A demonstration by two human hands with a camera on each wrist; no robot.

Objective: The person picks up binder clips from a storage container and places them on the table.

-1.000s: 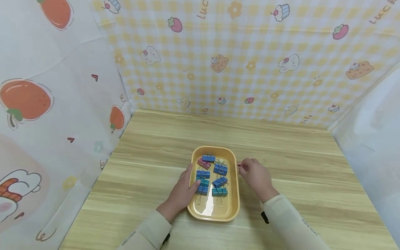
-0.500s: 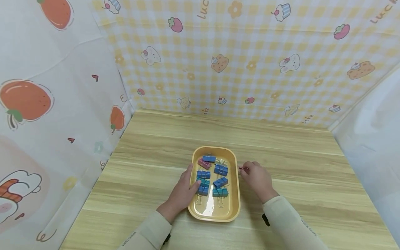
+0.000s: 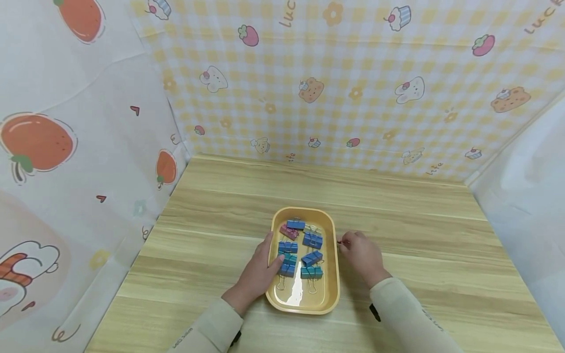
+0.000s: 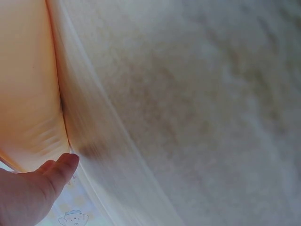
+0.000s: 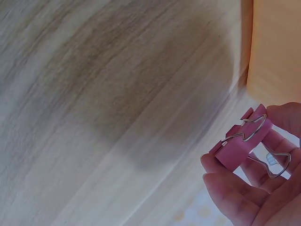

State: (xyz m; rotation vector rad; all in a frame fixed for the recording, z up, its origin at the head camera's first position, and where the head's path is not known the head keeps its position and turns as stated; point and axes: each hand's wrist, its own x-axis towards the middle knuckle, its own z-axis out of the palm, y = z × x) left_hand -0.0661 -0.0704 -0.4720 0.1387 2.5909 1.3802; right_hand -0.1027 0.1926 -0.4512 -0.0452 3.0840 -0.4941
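Note:
A yellow tray (image 3: 318, 301) stands on the table with several blue, teal, pink and yellowish binder clips in it. My left hand (image 3: 256, 269) grips its left side, thumb over the rim; in the left wrist view, fingers (image 4: 61, 172) lie along the outer wall. A teal binder clip (image 3: 312, 272) and a blue binder clip (image 3: 312, 258) lie in its right half. Just outside the right wall, my right hand (image 3: 364, 257) holds a pink binder clip (image 5: 242, 141) between thumb and fingers. The right wrist view shows its wire handles; from the head only a dark red bit shows.
The wood-grain table (image 3: 419, 235) extends around the tray on every side. A yellow checked cloth (image 3: 335, 113) hangs behind it, and a white patterned cloth (image 3: 101, 147) borders the left. Another pale cloth (image 3: 525, 196) closes off the right.
My right hand has shifted slightly down, toward me, along the tray's right side with the pink binder clip still held. The left hand and tray look practically unmoved.

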